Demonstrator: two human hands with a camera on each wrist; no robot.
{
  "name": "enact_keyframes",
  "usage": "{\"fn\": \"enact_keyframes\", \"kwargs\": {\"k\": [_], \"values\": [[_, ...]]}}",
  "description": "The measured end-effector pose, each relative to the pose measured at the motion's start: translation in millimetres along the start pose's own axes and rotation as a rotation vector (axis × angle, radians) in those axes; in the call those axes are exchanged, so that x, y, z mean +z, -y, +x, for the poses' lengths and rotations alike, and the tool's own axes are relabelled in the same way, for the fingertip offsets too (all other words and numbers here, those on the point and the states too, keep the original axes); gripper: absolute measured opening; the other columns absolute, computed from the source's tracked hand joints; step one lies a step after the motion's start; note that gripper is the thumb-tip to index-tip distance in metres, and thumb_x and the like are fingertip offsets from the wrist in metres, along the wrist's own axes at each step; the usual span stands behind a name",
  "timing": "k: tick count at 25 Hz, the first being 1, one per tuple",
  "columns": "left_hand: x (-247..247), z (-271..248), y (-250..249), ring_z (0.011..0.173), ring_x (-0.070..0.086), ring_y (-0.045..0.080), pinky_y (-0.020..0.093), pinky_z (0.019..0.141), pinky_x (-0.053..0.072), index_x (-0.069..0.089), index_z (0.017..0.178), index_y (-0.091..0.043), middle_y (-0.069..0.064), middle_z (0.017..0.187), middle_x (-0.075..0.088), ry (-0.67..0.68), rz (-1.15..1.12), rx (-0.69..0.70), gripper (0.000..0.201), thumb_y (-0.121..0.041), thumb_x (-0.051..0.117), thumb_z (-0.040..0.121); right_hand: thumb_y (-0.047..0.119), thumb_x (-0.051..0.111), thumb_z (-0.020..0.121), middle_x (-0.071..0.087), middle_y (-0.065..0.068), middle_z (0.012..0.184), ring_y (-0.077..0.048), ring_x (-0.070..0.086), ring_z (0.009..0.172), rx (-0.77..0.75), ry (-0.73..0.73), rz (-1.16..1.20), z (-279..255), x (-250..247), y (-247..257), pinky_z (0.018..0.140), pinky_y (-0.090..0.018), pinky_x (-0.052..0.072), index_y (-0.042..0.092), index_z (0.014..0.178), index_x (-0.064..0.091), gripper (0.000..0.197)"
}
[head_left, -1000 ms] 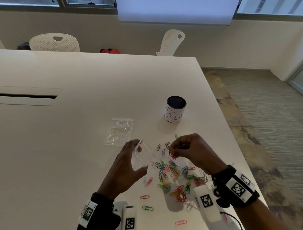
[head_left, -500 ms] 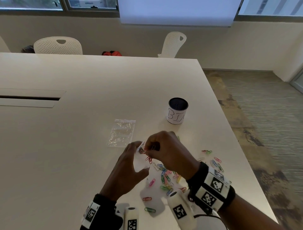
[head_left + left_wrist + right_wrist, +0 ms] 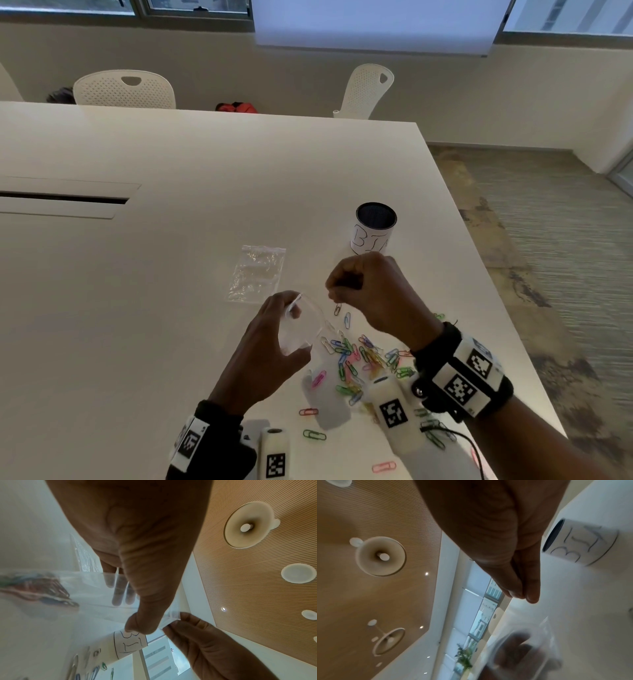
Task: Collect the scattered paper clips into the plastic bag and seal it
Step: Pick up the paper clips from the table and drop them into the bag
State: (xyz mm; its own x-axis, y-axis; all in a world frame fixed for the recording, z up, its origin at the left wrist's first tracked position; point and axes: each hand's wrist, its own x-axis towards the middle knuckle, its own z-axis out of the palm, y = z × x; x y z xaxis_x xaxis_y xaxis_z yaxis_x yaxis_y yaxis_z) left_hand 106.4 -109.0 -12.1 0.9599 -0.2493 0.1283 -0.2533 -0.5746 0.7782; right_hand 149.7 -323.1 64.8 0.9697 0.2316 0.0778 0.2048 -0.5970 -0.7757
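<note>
Your left hand [image 3: 270, 346] grips the bag [image 3: 303, 329] mouth-up at lower centre of the head view. Your right hand [image 3: 373, 291] sits just right of it, fingertips pinched together, holding nothing I can make out. Clips [image 3: 356, 363] lie scattered below on the table [image 3: 171, 274].

An office meeting room: a long white counter [image 3: 171, 274] with a recessed cable slot [image 3: 65, 198] at nine o'clock, perforated white chairs [image 3: 125, 89] drawn up along its far edge at twelve o'clock, and a lowered roller blind [image 3: 373, 25] over a band of windows. Patterned carpet [image 3: 555, 274] runs at three o'clock. Overhead, a slatted wood ceiling [image 3: 257, 574] carries round disc light fittings [image 3: 248, 526].
</note>
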Motion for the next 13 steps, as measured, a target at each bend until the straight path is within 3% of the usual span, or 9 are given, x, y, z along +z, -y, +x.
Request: {"fn": "enact_keyframes", "kwargs": {"k": [2,4,6,9,11,13], "values": [[-1,0,-2,0.112,0.052,-0.004,0.007,0.079,0.048,0.044,0.128,-0.037,-0.016,0.114,0.054,0.000,-0.003,0.000,0.064,-0.026,0.084,0.079,0.004,0.080,0.086,0.076,0.005,0.084,0.000,0.070,0.072,0.024,-0.005,-0.095,6,-1,-21,0.071,-0.013,0.055,0.012,0.095,0.080,0.012],[-2,-1,-3,0.114,0.049,-0.008,0.001,0.080,0.046,0.042,0.126,-0.040,-0.018,0.115,0.053,0.005,-0.017,-0.003,0.064,-0.027,0.084,0.079,0.008,0.080,0.087,0.076,0.001,0.095,-0.005,0.068,0.079,0.066,0.053,-0.222,11,4,-45,0.075,-0.019,0.052,0.013,0.105,0.078,0.019],[-2,-1,-4,0.115,0.049,-0.008,0.000,0.080,0.046,0.041,0.125,-0.042,-0.019,0.115,0.052,0.008,-0.031,-0.009,0.064,-0.029,0.084,0.078,0.016,0.083,0.085,0.072,-0.001,0.115,-0.011,0.066,0.095,0.122,0.160,-0.348,14,12,-65,0.082,-0.024,0.053,0.017,0.121,0.072,0.038],[-3,-2,-4,0.112,0.050,-0.007,-0.002,0.077,0.045,0.041,0.125,-0.043,-0.019,0.115,0.052,0.004,-0.028,-0.012,0.065,-0.032,0.084,0.077,0.036,0.087,0.079,0.057,-0.003,0.139,-0.019,0.057,0.121,0.181,0.282,-0.406,17,23,-78,0.102,-0.036,0.051,0.020,0.141,0.056,0.071],[-3,-2,-3,0.112,0.051,-0.006,-0.001,0.076,0.047,0.040,0.125,-0.044,-0.019,0.115,0.052,0.000,-0.030,-0.012,0.066,-0.034,0.083,0.076,0.050,0.085,0.076,0.048,-0.004,0.144,-0.023,0.045,0.133,0.209,0.310,-0.441,17,28,-80,0.111,-0.040,0.046,0.019,0.147,0.049,0.086],[-4,-2,-1,0.112,0.051,-0.005,0.002,0.076,0.050,0.039,0.126,-0.046,-0.019,0.116,0.053,-0.002,-0.031,-0.011,0.066,-0.039,0.081,0.075,0.057,0.081,0.076,0.045,-0.004,0.142,-0.023,0.039,0.134,0.207,0.318,-0.465,18,32,-78,0.112,-0.040,0.044,0.020,0.145,0.050,0.085]]}}
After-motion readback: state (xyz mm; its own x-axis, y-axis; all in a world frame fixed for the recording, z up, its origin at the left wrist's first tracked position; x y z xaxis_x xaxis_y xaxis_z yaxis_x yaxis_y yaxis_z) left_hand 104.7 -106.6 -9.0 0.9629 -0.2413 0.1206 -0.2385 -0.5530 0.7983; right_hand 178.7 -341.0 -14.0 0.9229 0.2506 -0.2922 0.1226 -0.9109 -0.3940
